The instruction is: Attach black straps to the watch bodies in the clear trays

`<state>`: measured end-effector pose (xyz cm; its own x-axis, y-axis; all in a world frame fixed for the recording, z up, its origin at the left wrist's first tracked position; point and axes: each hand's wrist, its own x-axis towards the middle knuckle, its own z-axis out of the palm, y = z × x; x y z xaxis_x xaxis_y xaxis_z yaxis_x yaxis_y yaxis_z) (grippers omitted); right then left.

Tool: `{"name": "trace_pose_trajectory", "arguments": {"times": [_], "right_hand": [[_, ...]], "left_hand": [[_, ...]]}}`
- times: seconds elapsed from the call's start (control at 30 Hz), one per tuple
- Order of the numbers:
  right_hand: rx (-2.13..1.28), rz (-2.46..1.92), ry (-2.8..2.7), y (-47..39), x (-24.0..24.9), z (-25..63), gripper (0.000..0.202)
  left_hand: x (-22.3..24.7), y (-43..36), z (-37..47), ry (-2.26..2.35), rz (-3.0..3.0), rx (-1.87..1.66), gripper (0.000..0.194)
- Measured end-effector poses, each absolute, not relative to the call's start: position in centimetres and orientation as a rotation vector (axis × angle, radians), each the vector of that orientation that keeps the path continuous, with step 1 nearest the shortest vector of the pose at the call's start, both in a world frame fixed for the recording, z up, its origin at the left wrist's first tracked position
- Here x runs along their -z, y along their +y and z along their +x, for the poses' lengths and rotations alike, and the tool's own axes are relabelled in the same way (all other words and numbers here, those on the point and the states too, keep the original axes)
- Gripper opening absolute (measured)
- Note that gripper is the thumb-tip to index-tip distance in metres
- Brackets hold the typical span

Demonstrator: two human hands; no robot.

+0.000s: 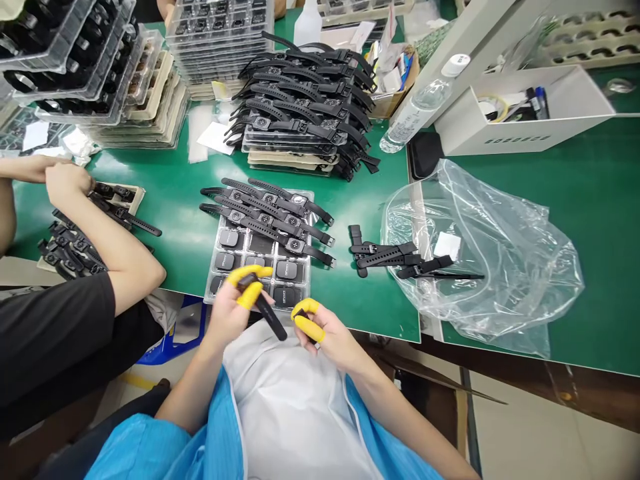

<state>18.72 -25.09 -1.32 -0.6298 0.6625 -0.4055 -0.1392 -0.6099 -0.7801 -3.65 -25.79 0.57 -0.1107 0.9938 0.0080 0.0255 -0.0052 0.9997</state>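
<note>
The left hand [235, 303], yellow-tipped, grips a black strap [270, 316] that slants down toward the right hand [320, 333], whose fingers pinch a small black piece [304, 316]. Just beyond the left hand, the clear tray [243, 262] holds square modules [287, 270].

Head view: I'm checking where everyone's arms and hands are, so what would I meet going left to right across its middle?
A co-worker's bent arm → left hand holding a black strap → right hand holding a small dark piece → clear plastic bag.
</note>
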Motion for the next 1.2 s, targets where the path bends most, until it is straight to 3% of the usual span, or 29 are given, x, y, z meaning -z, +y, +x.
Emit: {"name": "trace_pose_trajectory", "arguments": {"times": [0.1,0.23,0.33,0.5,0.83,1.2], "right_hand": [[-2.219,-0.925,-1.013,-25.1,0.4,18.1,0.046],[-2.247,-0.855,-1.054,-25.1,0.1,17.7,0.047],[-2.255,-0.857,-1.003,-25.2,0.6,17.7,0.044],[-2.217,-0.907,-0.846,-25.8,1.4,17.4,0.036],[-2.246,-0.891,-0.609,-25.8,0.8,17.2,0.038],[-2.352,-0.940,-0.648,-25.9,1.4,17.4,0.044]], "left_hand": [[0.3,-26.6,-2.1,1.269,1.607,-1.016,0.040],[0.9,-27.0,-1.2,1.219,1.975,-0.949,0.062],[0.9,-27.0,-1.3,1.201,2.052,-0.891,0.065],[0.8,-27.1,-1.4,1.207,2.092,-0.901,0.065],[-0.7,-26.8,-1.5,1.057,2.066,-0.895,0.054],[-1.1,-27.2,-1.7,1.274,2.465,-0.505,0.042]]}}
